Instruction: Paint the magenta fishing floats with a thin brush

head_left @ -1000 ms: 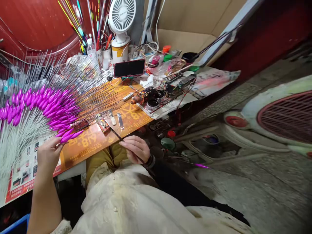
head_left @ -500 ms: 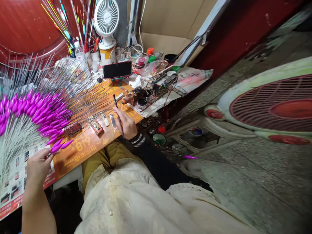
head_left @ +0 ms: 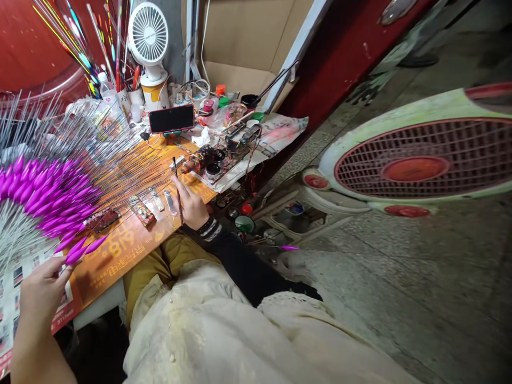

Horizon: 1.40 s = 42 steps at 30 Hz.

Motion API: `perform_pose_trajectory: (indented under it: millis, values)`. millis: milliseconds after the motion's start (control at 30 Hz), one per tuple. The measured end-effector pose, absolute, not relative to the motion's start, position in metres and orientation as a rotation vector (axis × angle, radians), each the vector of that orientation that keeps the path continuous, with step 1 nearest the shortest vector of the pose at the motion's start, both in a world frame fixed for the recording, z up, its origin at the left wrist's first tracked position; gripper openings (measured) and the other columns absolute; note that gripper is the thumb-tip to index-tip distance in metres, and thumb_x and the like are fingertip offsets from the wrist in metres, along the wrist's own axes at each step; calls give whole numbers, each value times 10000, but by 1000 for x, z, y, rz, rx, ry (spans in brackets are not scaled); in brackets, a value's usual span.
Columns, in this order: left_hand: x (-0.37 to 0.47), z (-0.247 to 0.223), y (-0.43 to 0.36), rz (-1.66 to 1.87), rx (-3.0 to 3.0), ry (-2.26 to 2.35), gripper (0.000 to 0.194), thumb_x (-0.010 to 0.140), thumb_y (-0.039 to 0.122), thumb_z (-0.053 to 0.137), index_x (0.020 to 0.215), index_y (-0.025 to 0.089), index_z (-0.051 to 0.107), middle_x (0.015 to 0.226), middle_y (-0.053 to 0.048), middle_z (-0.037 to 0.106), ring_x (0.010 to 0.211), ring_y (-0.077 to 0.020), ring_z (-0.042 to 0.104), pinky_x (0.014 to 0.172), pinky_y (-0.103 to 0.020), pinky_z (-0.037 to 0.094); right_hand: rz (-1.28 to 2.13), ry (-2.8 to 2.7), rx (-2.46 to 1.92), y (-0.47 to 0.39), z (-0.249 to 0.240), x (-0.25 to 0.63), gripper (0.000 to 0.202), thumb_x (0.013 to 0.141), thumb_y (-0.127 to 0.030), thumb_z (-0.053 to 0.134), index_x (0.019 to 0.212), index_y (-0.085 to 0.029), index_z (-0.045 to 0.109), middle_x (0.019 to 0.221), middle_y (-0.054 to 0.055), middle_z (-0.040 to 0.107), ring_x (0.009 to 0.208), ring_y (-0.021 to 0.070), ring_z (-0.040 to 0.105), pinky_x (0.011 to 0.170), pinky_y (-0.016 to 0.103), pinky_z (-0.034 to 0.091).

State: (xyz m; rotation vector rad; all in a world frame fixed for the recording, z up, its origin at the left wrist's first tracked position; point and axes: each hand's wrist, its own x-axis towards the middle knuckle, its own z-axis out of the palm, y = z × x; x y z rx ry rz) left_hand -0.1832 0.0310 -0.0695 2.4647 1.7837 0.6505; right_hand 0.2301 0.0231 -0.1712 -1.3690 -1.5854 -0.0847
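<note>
Between right fingers (head_left: 181, 188), thin brush (head_left: 177, 188).

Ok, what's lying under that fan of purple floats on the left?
Under the purple floats lie an orange printed sheet and a catalogue page. The left hand pinches two floats' tips. The table itself is covered by paper.

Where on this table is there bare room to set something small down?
A bare strip of orange printed sheet lies at the near edge, between the left hand, which pinches magenta fishing floats, and the right hand, which grips a thin black brush. Behind the black phone, pots crowd the table.
</note>
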Motion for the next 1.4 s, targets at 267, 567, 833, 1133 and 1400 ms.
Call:
perform_pose_trajectory:
  millis: [267,567,833,1133,1400]
  values:
    - [-170,-67,33,633,2512,1702,259,899,414,579,789,254,750,809,-4,750,595,-149,584,592,-277,402,-67,-1548,-1367,23,-172,232,589,1051,-257,408,1614,-126,296,1556,176,511,1451,273,510,1202,443,472]
    - [-160,-72,27,478,2409,1753,210,882,349,621,909,233,793,887,-38,772,817,-194,685,734,-283,467,-126,-1499,-930,-32,-193,183,452,1014,-183,468,1457,-220,553,1114,115,777,1043,253,743,933,434,625]
    - [-154,-67,20,440,2374,1757,212,898,340,637,935,209,800,883,-43,773,777,-185,672,722,-287,452,-74,-1802,-719,-47,-202,112,570,977,-107,484,1543,-160,452,1147,131,768,1078,230,729,924,402,641]
    - [-153,-68,16,467,2374,1772,202,892,328,630,930,231,802,886,-33,773,776,-184,665,714,-289,457,-34,-1833,-806,-49,-206,109,548,991,-102,478,1532,-191,483,1218,135,748,1126,227,719,986,414,622]
    - [-153,-67,16,455,2380,1771,198,893,327,636,925,229,805,869,-33,774,761,-182,656,704,-286,444,-43,-1798,-792,-47,-207,105,617,969,-71,535,1565,-196,435,1194,133,755,1121,235,720,985,407,617]
